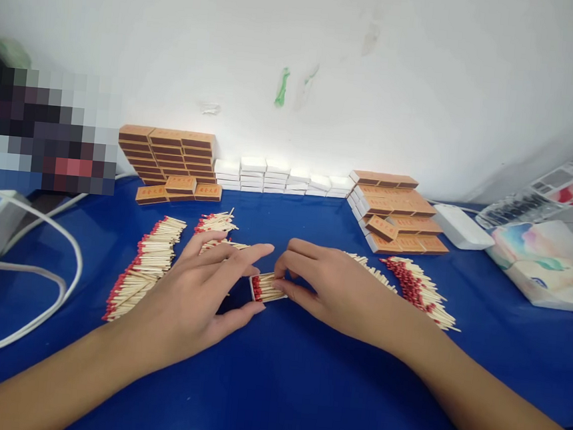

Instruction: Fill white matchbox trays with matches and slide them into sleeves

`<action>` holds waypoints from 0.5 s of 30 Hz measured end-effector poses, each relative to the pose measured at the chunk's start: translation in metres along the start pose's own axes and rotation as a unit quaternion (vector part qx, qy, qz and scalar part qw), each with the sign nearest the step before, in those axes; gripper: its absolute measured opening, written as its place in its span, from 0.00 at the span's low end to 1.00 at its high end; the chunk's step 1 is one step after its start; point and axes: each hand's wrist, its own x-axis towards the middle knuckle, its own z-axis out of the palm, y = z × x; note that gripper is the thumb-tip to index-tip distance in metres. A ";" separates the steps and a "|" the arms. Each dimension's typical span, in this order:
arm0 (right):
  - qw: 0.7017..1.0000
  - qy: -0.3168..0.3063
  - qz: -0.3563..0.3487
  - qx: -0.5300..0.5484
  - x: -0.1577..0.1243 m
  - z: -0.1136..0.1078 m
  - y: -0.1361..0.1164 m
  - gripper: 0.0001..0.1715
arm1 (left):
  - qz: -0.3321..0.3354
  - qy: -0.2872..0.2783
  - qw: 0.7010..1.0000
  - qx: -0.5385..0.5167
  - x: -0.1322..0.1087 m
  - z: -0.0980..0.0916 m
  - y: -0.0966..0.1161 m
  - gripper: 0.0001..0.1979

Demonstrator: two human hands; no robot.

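Note:
Between my hands a small white matchbox tray lies on the blue table, filled with red-headed matches. My left hand is open at the tray's left end, thumb and fingers apart, with the thumb tip close to its near corner. My right hand is closed over the tray's right end, thumb and fingertips pinched at the matches there. That end of the tray is hidden by the fingers. Loose matches lie in a long pile left of my left hand, and another match pile lies beyond my right forearm.
Brown matchboxes are stacked at the back left, more brown matchboxes at the back right. White trays line the wall between them. White cables curl at left. A tissue pack and a white device sit at right.

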 end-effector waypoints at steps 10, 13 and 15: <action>1.000 0.006 0.017 -0.004 0.001 -0.001 0.006 0.03 | 0.004 0.003 1.000 -0.004 0.000 0.001 0.000 0.32; 1.000 0.002 0.009 -0.013 0.002 0.000 0.009 0.04 | 0.004 0.001 1.000 -0.004 0.000 0.000 0.000 0.32; 1.000 0.003 0.002 -0.023 0.002 0.002 0.010 0.05 | 0.004 0.001 1.000 -0.004 -0.001 0.000 0.000 0.32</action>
